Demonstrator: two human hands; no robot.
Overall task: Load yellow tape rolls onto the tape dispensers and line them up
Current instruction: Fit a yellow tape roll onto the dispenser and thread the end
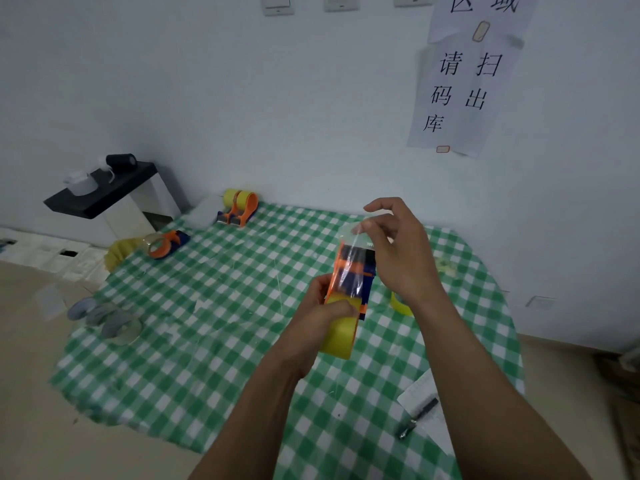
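My left hand [320, 318] grips an orange and blue tape dispenser [353, 271] with a yellow tape roll [341, 336] mounted on it, held above the green checked table [214, 306]. My right hand [398, 244] pinches the free end of the tape strip [353, 237], pulled up over the dispenser's front. A second dispenser with a yellow roll [239, 206] stands at the table's far edge. A third dispenser [166, 242] holding a clear roll lies at the far left corner. Another yellow roll [401, 303] lies on the table, partly hidden behind my right wrist.
Several grey and clear rolls [107, 320] sit at the table's left edge. A yellow bag [119, 252] hangs off the far left corner. A paper sheet with a black pen [419, 417] lies near right. A black shelf [104, 188] stands against the wall at left.
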